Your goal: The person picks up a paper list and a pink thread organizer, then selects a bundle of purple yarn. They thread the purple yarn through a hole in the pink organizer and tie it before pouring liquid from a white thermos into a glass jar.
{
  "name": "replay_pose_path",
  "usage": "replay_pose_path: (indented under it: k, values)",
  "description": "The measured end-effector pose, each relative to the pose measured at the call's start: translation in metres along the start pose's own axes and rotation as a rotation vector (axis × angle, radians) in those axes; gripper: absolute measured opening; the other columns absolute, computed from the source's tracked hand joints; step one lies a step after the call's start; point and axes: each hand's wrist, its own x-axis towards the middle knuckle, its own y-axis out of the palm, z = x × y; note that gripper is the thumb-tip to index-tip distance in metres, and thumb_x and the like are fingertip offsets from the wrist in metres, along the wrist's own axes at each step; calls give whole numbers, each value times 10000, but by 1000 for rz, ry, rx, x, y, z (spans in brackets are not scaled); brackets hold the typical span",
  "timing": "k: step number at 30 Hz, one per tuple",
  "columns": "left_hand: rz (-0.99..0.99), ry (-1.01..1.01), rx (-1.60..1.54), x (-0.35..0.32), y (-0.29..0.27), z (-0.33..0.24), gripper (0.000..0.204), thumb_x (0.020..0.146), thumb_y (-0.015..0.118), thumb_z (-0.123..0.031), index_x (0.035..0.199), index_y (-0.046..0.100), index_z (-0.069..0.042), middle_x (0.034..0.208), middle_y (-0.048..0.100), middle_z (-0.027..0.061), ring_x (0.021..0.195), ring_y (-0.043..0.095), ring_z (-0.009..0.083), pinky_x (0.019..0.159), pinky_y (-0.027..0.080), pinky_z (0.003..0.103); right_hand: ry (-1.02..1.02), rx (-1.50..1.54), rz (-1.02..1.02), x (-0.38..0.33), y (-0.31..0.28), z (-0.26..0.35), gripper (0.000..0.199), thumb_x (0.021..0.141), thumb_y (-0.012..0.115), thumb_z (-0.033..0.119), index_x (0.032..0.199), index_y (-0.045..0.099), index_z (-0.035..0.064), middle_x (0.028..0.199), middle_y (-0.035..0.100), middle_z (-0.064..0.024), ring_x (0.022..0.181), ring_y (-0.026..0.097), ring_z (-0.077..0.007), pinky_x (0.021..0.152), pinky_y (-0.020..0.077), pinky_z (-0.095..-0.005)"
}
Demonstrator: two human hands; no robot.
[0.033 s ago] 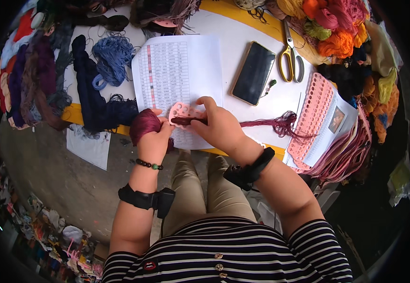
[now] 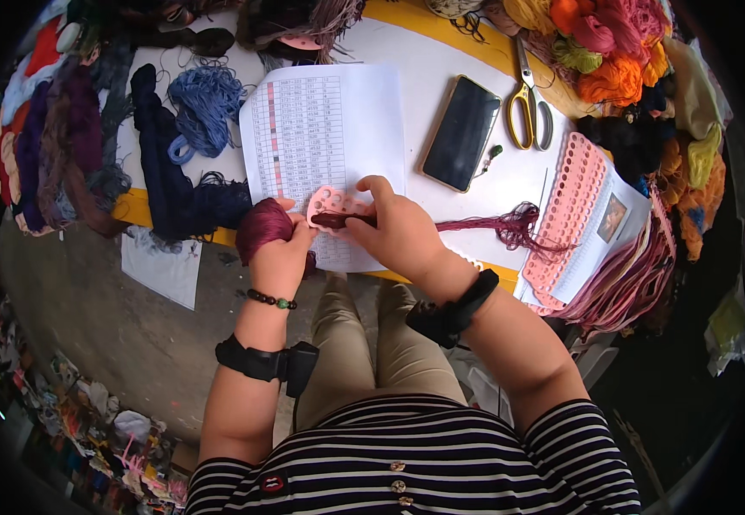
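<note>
Left hand: fingers closed around a maroon thread bundle, thumb steadying a small pink holed card
Right hand: fingers pinching a maroon strand against that card, held just above the printed chart on the table
Loose maroon tail: trailed right across the table toward a long pink holed organiser; likely to snag or tangle there if pulled hard
Organiser: held hanging threads along its far edge; near holes looked empty
Also present: phone, scissors, blue thread skein, orange thread heap
</note>
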Motion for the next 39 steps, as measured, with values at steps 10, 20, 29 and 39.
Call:
replay_pose_path:
  k: [10, 20, 29, 39]
  values:
    - [-37, 176, 361, 7, -33, 19, 299, 922, 642, 65, 1202, 555, 6, 938, 684, 86, 807, 713, 172, 699, 573, 279, -38, -32, -14, 3, 18, 5, 466, 911, 697, 248, 1266, 491, 27, 951, 738, -221, 889, 710, -415, 778, 556, -483]
    - [-35, -114, 13, -4, -19, -20, 320, 949, 661, -3, 1250, 552, 6, 1027, 706, 135, 809, 721, 169, 686, 578, 279, -13, -73, -59, 1, 25, 4, 428, 921, 686, 244, 1245, 490, 42, 953, 738, -210, 881, 712, -410, 761, 559, -485]
    - [56, -20, -183, -12, -19, -33, 351, 927, 693, -6, 1253, 566, 21, 1002, 727, 118, 866, 709, 180, 750, 541, 291, -43, -74, -123, 1, 29, 0, 326, 975, 583, 239, 1220, 495, 44, 885, 721, -246, 808, 705, -439, 736, 554, -529]
    - [210, -143, -245, -21, -7, -50, 449, 956, 546, 38, 1404, 518, 21, 1158, 731, 135, 768, 681, 122, 626, 498, 210, -119, 20, -202, -3, 29, -16, 239, 1039, 510, 169, 1253, 504, 62, 819, 704, -217, 758, 708, -372, 682, 540, -471]
